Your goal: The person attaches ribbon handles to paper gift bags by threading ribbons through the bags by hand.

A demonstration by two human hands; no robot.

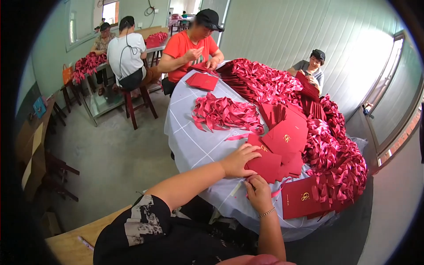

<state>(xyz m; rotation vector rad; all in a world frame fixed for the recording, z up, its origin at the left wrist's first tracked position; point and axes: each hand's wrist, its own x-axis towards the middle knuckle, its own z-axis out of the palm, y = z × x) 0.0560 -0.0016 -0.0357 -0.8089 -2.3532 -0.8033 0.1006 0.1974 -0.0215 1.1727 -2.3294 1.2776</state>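
My left hand (pixel 240 160) lies on the left edge of a flat red paper bag (pixel 268 167) with a gold emblem, fingers spread over it. At the bag's near corner, my right hand (pixel 259 192) is closed in a pinch; what it holds is hidden by the fingers. A bit of pink ribbon (pixel 277 193) shows just right of that hand. More flat red bags (pixel 287 138) lie overlapped beyond, one with its emblem facing up. A heap of loose pink ribbons (pixel 225 112) rests farther off on the table (pixel 187 132).
Bags with ribbons attached (pixel 338 163) are heaped along the table's right side, and a large bag (pixel 302 197) lies near its front edge. Across the table sit a person in red (pixel 187 57) and another in grey (pixel 311 70). Stools (pixel 139 106) and a second worktable stand left.
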